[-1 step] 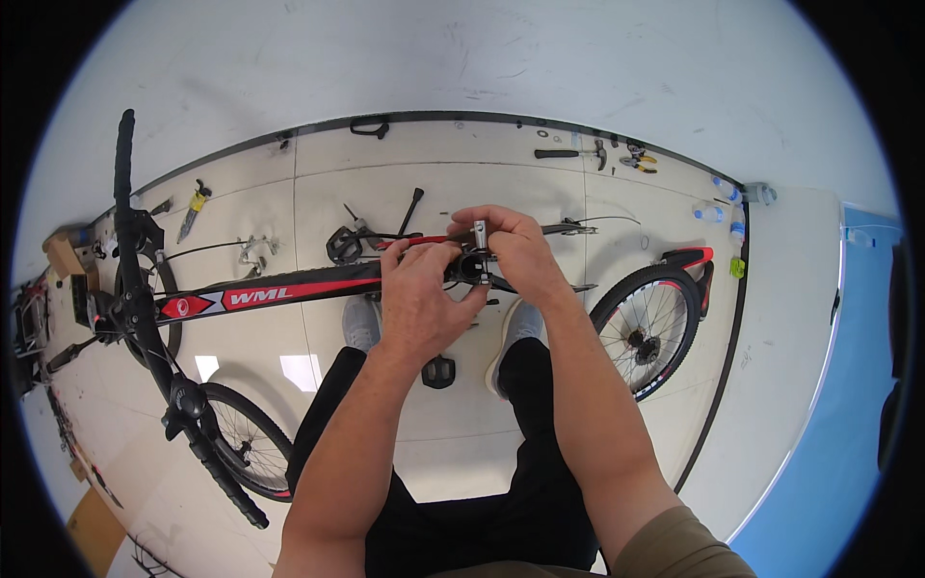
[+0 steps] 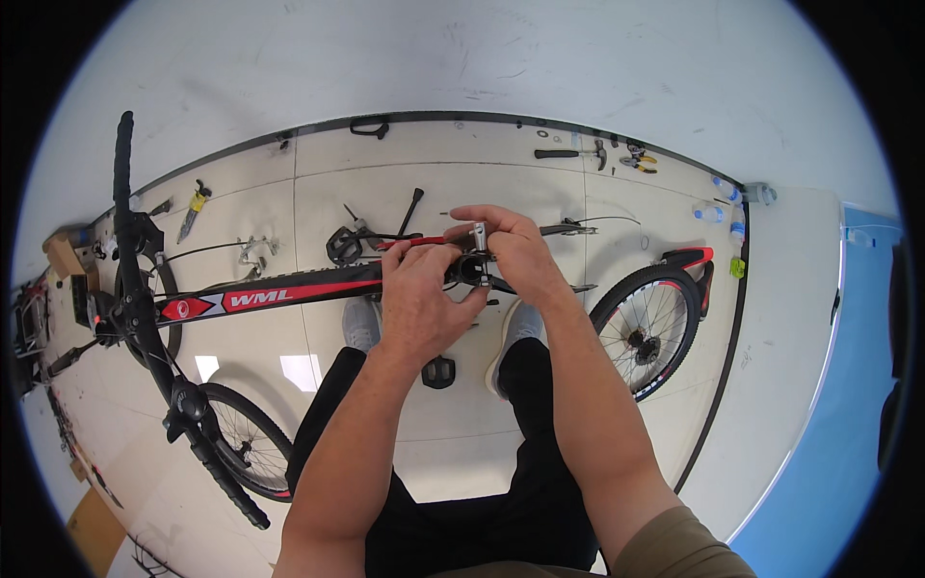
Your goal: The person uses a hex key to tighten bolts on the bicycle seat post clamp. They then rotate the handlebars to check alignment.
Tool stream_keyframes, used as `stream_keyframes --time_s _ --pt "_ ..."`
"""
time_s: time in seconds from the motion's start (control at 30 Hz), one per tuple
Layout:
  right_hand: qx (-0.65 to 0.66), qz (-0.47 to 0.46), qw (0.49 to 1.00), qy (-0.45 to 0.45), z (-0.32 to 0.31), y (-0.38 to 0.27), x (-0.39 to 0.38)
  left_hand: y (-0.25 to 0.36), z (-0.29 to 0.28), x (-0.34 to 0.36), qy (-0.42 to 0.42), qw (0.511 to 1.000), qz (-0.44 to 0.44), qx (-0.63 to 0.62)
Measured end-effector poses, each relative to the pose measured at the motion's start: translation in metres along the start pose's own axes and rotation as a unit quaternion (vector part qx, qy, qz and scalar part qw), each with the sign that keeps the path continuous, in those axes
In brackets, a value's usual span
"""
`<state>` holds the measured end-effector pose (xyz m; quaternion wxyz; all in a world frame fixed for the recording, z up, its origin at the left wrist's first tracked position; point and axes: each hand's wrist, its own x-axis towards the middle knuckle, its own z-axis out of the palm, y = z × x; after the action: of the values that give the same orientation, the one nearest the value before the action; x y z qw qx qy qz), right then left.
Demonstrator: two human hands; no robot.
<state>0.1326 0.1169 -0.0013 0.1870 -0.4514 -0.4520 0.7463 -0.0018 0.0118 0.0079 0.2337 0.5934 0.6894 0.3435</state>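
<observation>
At the centre, the left hand (image 2: 424, 299) grips the black and red bicycle frame (image 2: 328, 285), fingers over its far side and thumb on its near side. The right hand (image 2: 517, 258) is at the silver clamp (image 2: 480, 235) beside the open round tube (image 2: 469, 268); whether it pinches the clamp is hard to tell. From the hands, the handlebar (image 2: 145, 323) lies towards nine o'clock, the hammer (image 2: 559, 153) at one, the yellow-handled pliers (image 2: 641, 166) at two, and the rear wheel (image 2: 665, 323) between three and four. A black pedal (image 2: 438, 374) shows near half past six.
</observation>
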Motion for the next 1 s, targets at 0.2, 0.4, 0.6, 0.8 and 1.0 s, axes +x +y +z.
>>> stream_keyframes --time_s 0.2,0.4,0.6,0.8,1.0 --pt "-0.066 0.001 0.998 -0.021 0.007 -0.018 -0.001 -0.006 -0.001 0.001 -0.017 1.0 0.019 -0.011" --pt "-0.062 -0.038 0.996 -0.047 -0.002 -0.003 0.003 -0.005 0.001 0.001 0.024 0.999 0.039 -0.022" --pt "-0.134 -0.034 0.99 -0.002 -0.005 0.009 0.008 -0.006 0.0 0.002 0.02 0.999 0.043 -0.02" --pt "-0.088 -0.033 0.995 0.011 -0.001 0.012 0.009 -0.004 -0.002 0.002 0.002 0.999 0.037 -0.024" --pt "-0.096 -0.039 0.995 -0.003 -0.007 0.012 0.01 -0.008 -0.001 0.0 -0.006 0.998 0.053 -0.015"
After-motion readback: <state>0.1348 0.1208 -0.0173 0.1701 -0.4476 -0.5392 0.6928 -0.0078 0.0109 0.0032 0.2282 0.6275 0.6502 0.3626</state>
